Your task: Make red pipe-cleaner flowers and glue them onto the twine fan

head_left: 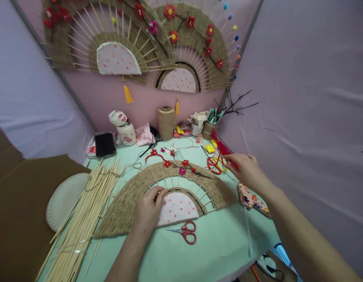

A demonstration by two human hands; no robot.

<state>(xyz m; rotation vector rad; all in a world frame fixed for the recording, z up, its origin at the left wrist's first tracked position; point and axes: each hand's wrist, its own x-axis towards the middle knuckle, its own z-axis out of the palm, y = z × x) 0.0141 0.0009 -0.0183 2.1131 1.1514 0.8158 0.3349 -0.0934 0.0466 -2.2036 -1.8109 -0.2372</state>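
Observation:
A woven twine fan [125,199] lies on the table, with red and magenta flowers along a twig and a pink-spotted white half-circle [179,207] at its centre. My left hand [147,207] rests over the fan's inner band, thumb and fingers pressed together; what is between them is hidden. At the right, my right hand [246,168] has its fingers closed on red pipe cleaners [221,145]. Just left of these fingertips lie red-handled scissors [213,166] and a yellow loop. Small red-handled scissors [188,232] lie in front of the fan.
Bamboo sticks [84,211] and a white paper plate [65,199] lie at left. A twine spool [166,123], a white jar [127,133] and a cup of pens [211,127] stand at the back. A flowered case [251,199] lies under my right forearm. Decorated fans [64,47] hang behind.

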